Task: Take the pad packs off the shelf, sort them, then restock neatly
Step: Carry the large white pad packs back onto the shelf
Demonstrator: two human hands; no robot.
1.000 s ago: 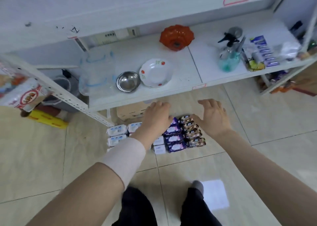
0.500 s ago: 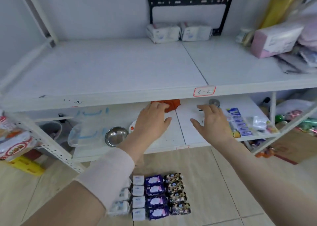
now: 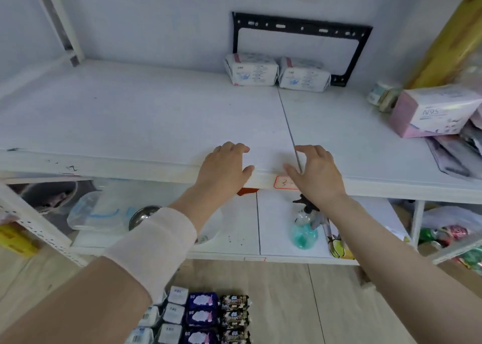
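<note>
Two white pad packs (image 3: 251, 69) (image 3: 303, 76) stand side by side at the back of the white shelf (image 3: 130, 119), against the wall. My left hand (image 3: 225, 166) and my right hand (image 3: 314, 172) hover over the shelf's front edge, fingers relaxed, holding nothing, well short of those packs. On the floor below, rows of pad packs lie sorted: white ones (image 3: 174, 315), purple ones (image 3: 202, 316) and dark patterned ones (image 3: 234, 317).
A pink and white N95 box (image 3: 430, 114) and dark packets sit at the shelf's right end. A black wall bracket (image 3: 300, 30) hangs behind the packs. The lower shelf holds a steel bowl (image 3: 143, 213), a clear tub and a teal spray bottle (image 3: 303, 228).
The view has tilted up from the floor rows to the upper shelf. Both hands have risen from above the floor packs to the shelf's front edge, still holding nothing.
</note>
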